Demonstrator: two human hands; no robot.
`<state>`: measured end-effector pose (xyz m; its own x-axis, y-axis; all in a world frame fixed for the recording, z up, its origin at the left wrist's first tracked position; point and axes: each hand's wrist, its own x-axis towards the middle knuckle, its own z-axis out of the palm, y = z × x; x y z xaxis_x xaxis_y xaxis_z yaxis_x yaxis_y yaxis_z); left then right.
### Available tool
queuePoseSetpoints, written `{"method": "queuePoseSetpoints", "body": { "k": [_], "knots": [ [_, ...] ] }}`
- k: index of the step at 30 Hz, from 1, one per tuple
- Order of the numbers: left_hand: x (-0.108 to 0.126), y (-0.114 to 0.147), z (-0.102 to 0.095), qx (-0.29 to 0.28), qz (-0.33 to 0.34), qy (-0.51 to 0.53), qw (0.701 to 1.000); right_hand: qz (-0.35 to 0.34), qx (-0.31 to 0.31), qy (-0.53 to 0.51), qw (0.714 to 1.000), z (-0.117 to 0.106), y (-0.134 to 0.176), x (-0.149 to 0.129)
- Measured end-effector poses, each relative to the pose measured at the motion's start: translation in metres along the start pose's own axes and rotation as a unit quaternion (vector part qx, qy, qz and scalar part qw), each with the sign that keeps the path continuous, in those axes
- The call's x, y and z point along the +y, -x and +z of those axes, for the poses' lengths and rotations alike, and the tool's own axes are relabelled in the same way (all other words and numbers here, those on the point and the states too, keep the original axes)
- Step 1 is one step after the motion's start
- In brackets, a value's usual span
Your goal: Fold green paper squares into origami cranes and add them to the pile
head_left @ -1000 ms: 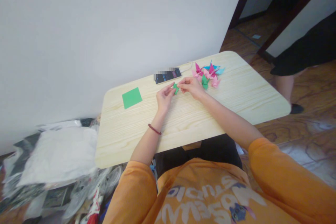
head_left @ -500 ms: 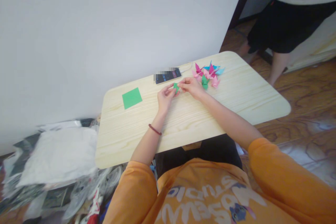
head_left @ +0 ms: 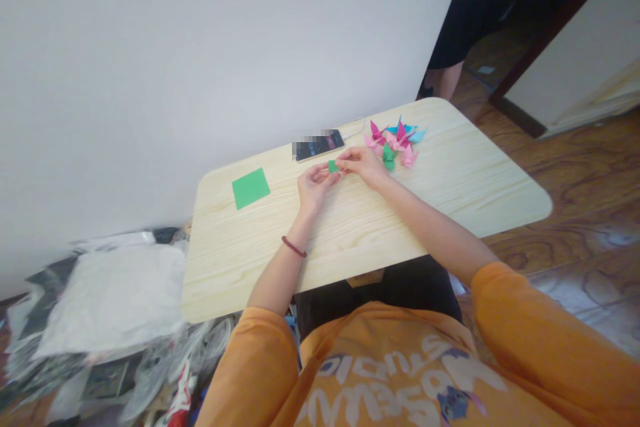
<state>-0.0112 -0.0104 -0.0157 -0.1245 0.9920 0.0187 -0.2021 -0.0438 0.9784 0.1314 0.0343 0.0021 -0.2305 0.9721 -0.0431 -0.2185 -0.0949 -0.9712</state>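
**Green paper [head_left: 333, 165] pinched between both hands, mid-desk [head_left: 380, 220]**

Left to right at the work: left hand [head_left: 314, 185] first, fingers clamped on the left and near edges of the paper, thumb on the near side. The paper sits between the two sets of fingertips, small and folded; fold detail too small to read. Right hand [head_left: 367, 165] next, thumb and index closed on the paper's right edge. Fingertips of both hands nearly meet. Can't tell whether the paper touches the desk.

Desk, left to right: flat green sheet [head_left: 251, 188] well left of the hands. Phone [head_left: 320, 145] just beyond the fingers, near the far edge, screen up, partly pixelated, cable [head_left: 356, 132] at its right end. Cluster of cranes [head_left: 397, 140] just beside the right hand: magenta, pink, blue, one green. Desk is pale wood grain, rounded corners.

Room: white bag [head_left: 115, 293] among clutter at left, below desk level; white wall [head_left: 200, 47] behind the desk; person [head_left: 480, 20] in black bottoms by the doorway at right; brown wood floor [head_left: 575, 180].
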Motion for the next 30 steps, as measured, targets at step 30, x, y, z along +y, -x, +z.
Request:
{"method": "queuePoseSetpoints", "body": {
  "k": [30],
  "knots": [
    [0.009,0.004,0.001,0.076,0.058,-0.034,0.995,-0.147,0.030,0.136,0.979,0.007,0.008,0.000]
  ]
}}
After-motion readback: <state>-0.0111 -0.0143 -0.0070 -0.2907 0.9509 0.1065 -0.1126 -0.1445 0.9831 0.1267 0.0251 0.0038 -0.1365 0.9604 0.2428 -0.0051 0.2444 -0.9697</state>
